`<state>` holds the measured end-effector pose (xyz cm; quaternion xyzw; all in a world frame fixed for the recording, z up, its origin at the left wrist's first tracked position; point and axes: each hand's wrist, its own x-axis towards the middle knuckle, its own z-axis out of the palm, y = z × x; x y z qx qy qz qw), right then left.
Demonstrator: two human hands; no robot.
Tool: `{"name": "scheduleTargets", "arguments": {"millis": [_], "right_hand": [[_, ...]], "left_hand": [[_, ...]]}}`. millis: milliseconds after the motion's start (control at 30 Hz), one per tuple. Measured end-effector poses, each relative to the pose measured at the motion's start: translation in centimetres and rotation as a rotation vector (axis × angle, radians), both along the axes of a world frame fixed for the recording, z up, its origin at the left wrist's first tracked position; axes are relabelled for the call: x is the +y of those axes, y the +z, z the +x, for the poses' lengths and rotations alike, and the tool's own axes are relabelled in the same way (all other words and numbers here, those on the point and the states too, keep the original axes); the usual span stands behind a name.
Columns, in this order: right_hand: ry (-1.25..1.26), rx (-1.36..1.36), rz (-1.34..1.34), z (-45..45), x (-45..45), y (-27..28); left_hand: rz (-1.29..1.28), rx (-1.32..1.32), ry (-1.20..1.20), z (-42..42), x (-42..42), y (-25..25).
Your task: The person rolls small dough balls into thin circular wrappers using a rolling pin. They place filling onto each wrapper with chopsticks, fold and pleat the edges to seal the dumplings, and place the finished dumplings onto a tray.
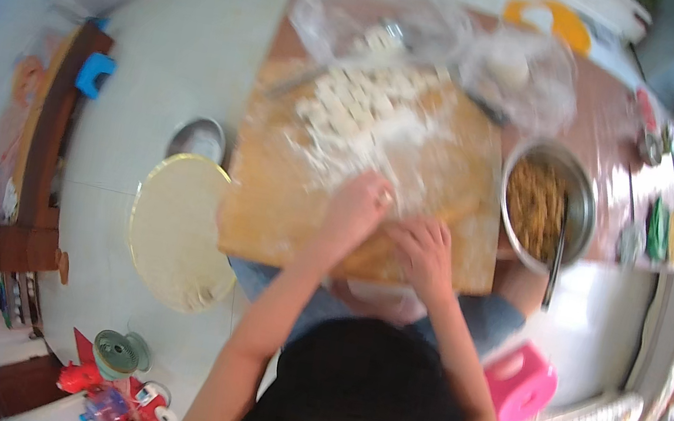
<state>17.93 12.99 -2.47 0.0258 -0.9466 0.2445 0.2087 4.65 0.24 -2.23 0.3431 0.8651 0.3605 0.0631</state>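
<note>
My left hand point(365, 202) is curled just above the near middle of a floured wooden board point(266, 199). A small pale spot shows at its fingertips, too blurred to tell whether it is dough. My right hand point(424, 244) lies palm down beside it, low over the board, its fingers bent; what is under them is hidden. Beyond my hands is a patch of white flour point(402, 131). Many small cut dough pieces point(355, 97) lie crowded behind the flour. A blurred light-brown shape, possibly a rolling pin, lies ahead of my right hand.
A steel bowl point(584, 216) of brown filling with a dark-handled utensil point(556, 265) stands right of the board. Plastic bags point(519, 81) lie behind on the brown table point(597, 113). At left are a round pale tray point(181, 232) and a metal basin point(199, 139); a pink stool point(521, 385) stands lower right.
</note>
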Motion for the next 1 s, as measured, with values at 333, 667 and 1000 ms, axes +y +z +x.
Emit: {"name": "scheduleTargets", "arguments": {"millis": [333, 667, 1000], "right_hand": [[-0.005, 0.022, -0.017, 0.3, -0.6, 1.1], [-0.01, -0.015, 0.007, 0.5, -0.8, 0.8], [0.01, 0.003, 0.002, -0.1, -0.1, 0.4]], "left_hand": [[0.282, -0.11, 0.094, 0.7, -1.9, -0.2], [0.048, 0.038, 0.01, 1.2, -0.7, 1.1], [0.19, 0.06, 0.136, 1.2, -1.4, -0.5]]}}
